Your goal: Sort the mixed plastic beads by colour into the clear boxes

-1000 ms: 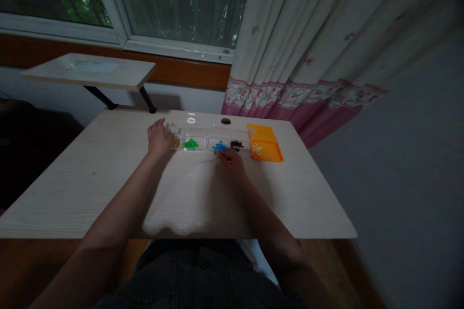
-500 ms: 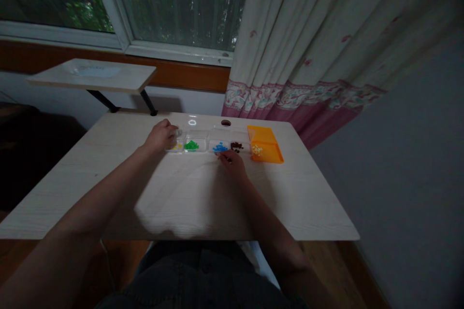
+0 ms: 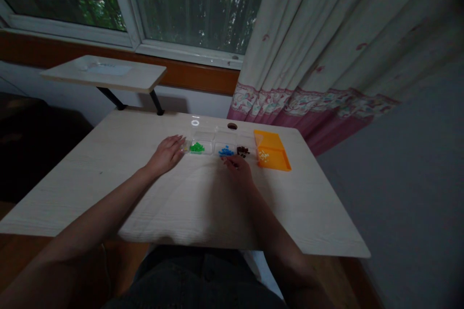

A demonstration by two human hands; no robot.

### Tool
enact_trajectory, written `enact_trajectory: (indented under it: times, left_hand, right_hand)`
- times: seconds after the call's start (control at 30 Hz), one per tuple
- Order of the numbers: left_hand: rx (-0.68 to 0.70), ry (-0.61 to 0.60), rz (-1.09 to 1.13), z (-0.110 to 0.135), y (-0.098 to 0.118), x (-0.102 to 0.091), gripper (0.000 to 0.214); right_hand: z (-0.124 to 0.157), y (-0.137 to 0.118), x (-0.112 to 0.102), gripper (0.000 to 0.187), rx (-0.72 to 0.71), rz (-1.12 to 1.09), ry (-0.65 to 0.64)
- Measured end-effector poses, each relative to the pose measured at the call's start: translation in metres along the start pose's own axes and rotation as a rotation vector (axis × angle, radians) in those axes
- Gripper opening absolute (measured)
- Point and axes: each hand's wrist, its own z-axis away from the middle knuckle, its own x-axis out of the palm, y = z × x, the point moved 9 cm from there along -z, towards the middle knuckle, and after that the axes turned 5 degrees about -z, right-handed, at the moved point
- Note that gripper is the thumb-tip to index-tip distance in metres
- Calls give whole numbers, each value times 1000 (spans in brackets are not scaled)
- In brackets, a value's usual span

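My left hand (image 3: 168,153) lies with its fingers stretched out against the leftmost clear box, covering most of it; a little yellow shows past the fingertips. My right hand (image 3: 239,170) is closed in a pinch at the front edge of the box with blue pieces (image 3: 226,151). Whatever sits between those fingertips is too small to make out. Green pieces (image 3: 197,147) lie in the clear box between my hands. Dark brown pieces (image 3: 242,151) are just beyond my right hand, and pale pieces (image 3: 263,156) lie in an open orange case (image 3: 277,160) to the right.
The boxes stand in a row on a pale wooden table (image 3: 174,207). Behind them are a round cable hole (image 3: 232,126) and a raised shelf (image 3: 134,82) on black legs at the left. A curtain (image 3: 290,58) hangs by the window.
My left hand has gone from gripping the leftmost box to lying flatter over it, fingers extended. My right hand stays pinched by the blue pieces. The whole view has shifted slightly.
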Motion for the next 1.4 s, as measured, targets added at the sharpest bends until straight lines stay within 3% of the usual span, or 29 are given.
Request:
enact_trajectory:
  times: [0.2, 0.93, 1.17, 1.4]
  left_hand:
    - [-58, 90, 158, -1, -13, 5, 35]
    - [-125, 15, 386, -5, -40, 16, 49]
    - [-82, 23, 451, -8, -37, 13, 43]
    - [-63, 94, 380, -2, -28, 8, 46]
  right_hand:
    - [1, 4, -2, 25, 21, -2, 19]
    - [6, 8, 0, 23, 93, 8, 15]
    - [7, 10, 0, 22, 120, 18, 8]
    - [2, 18, -1, 24, 85, 67, -1]
